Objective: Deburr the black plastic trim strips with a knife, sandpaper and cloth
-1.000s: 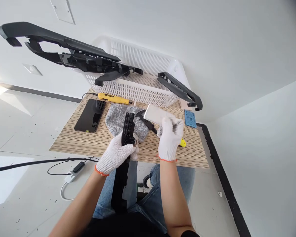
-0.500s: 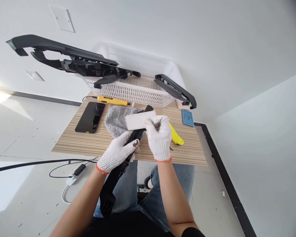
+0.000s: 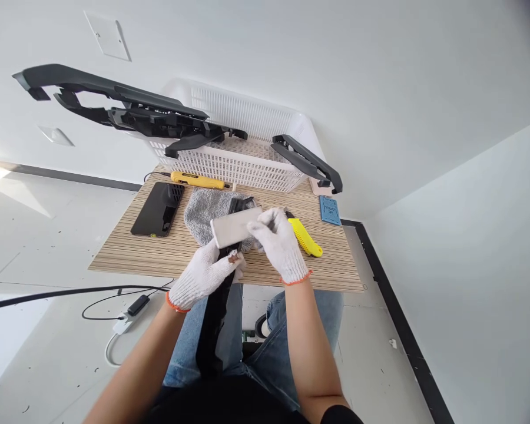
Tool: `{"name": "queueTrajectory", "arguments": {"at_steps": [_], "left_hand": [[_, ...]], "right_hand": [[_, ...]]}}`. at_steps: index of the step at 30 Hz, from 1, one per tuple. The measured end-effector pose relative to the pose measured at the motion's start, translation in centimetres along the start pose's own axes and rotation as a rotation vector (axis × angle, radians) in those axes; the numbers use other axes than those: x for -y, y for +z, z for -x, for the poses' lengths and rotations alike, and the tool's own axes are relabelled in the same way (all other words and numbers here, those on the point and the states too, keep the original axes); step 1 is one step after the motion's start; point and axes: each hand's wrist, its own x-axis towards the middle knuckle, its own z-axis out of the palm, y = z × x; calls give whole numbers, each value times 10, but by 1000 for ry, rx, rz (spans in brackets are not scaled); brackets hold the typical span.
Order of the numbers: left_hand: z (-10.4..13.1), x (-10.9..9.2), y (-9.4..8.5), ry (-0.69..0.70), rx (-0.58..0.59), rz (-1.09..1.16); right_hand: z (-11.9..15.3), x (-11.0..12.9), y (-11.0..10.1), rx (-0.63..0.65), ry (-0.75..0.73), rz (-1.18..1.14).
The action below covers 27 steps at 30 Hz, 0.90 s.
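Observation:
A long black plastic trim piece [image 3: 214, 327] runs from over my lap up across the table's front edge. My left hand [image 3: 205, 275], in a white knitted glove with a dark worn spot on the thumb, is wrapped around its middle. A flat, whitish rectangular block [image 3: 233, 228] lies across the upper part of the trim. My gloved right hand [image 3: 280, 244] pinches the block's right end. Behind them, a grey cloth [image 3: 203, 211] is bunched on the table. A yellow-handled cutter [image 3: 307, 238] lies just right of my right hand.
A white plastic basket [image 3: 247, 168] at the back holds several black trim pieces [image 3: 159, 118] jutting out left and right. On the wooden table [image 3: 128, 259] are a black phone [image 3: 158, 209], a yellow pen-like tool [image 3: 198, 179] and a blue card [image 3: 330, 210]. Cables [image 3: 70, 294] hang at left.
My right hand has brought the block down and slightly left along the trim, and its wrist has turned. The trim has swung steeper, its lower end now further right.

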Motion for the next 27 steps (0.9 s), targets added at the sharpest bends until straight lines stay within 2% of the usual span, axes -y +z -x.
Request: {"name": "queueTrajectory", "arguments": {"at_steps": [1, 2, 5, 6, 7, 9, 10, 11, 14, 15, 18, 19, 20, 22, 23, 24, 27], "left_hand": [[0, 0, 0, 5, -9, -19], [0, 0, 1, 9, -19, -40], [1, 2, 3, 2, -31, -17], [1, 3, 4, 1, -32, 8], [1, 3, 5, 2, -33, 29], [2, 4, 6, 2, -49, 47], [3, 4, 7, -2, -60, 45], [4, 4, 7, -7, -70, 42], [6, 1, 9, -13, -95, 49], [6, 0, 10, -10, -102, 52], [7, -1, 11, -6, -120, 60], [7, -1, 12, -6, -121, 65], [7, -1, 12, -4, -123, 71], [7, -1, 11, 3, -119, 70], [7, -1, 11, 6, -117, 64], [7, -2, 11, 7, -116, 53], [8, -4, 10, -2, -117, 36]], "right_hand": [[0, -1, 2, 15, -11, 10], [-1, -1, 3, -25, -38, 13], [-4, 3, 5, -353, -171, -57], [-5, 4, 5, -413, -197, -79], [-5, 6, 4, -393, -204, -80], [-5, 6, 2, -222, -196, -2], [-5, 6, 2, -180, -203, 55], [-4, 5, 1, -216, -229, 100], [-2, 2, 0, -523, -334, 86], [-1, 1, 0, -517, -328, 56], [0, -1, 1, -212, -224, 47], [0, -2, 1, -191, -204, 50], [0, -2, 1, -250, -207, 39], [-1, 0, 1, -468, -248, -44], [-1, 2, 1, -523, -262, -99], [-1, 4, 1, -506, -264, -150], [2, 10, 0, -274, -205, -214]]}}
